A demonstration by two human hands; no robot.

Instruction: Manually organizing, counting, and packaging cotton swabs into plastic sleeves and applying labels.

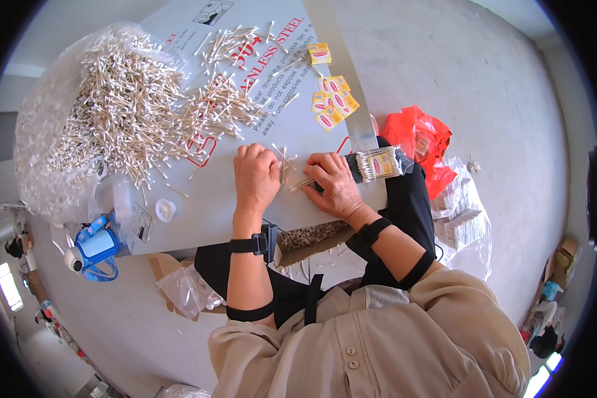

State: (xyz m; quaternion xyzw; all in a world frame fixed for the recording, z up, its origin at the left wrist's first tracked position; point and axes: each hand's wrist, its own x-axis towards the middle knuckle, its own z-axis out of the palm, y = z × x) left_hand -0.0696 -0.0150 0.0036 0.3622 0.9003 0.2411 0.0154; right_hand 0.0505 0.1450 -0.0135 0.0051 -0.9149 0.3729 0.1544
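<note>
My left hand (257,174) rests on the table's near part with its fingers curled in. A few loose cotton swabs (284,158) lie right beside its thumb side; what its fingers hold, if anything, is hidden. Between the thumb and fingers of my right hand (336,187) is a small bunch of cotton swabs (301,184), tips toward my left hand. Just beyond that hand, at the table's right edge, lies a clear pack of cotton swabs (379,164) with a yellow label. Small yellow and white cards (335,99) are spread farther back.
A large clear bag (36,132) spills a heap of cotton swabs (123,99) across the table's left (245,212). A small white cap (165,210) lies nearer. A blue and white bottle (94,247) is at the left edge. Red (418,142) and clear bags (467,225) stand on the right.
</note>
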